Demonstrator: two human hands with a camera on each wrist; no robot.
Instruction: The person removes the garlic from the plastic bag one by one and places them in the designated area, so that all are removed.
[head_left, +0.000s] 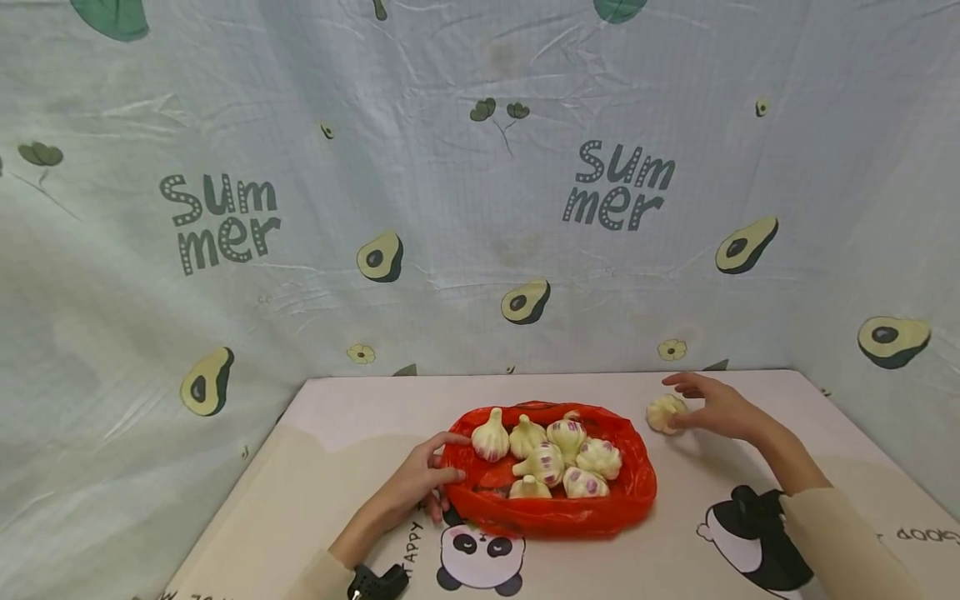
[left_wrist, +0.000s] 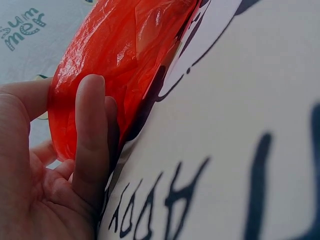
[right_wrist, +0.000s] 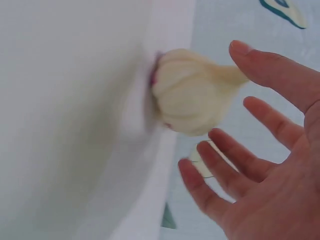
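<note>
A red plastic bag, its top spread wide, holds several garlic bulbs. At the bag's left edge is the left hand; in the left wrist view its fingers touch the side of the red bag, with the left hand slightly bent around it. A single garlic bulb sits on the table to the right of the bag. The right hand is beside this bulb, fingers spread; in the right wrist view the thumb of the right hand is at the stem of the bulb.
The pale table bears a printed panda in front of the bag and a black-and-white figure at the right. Behind the table hangs a light cloth with avocado prints.
</note>
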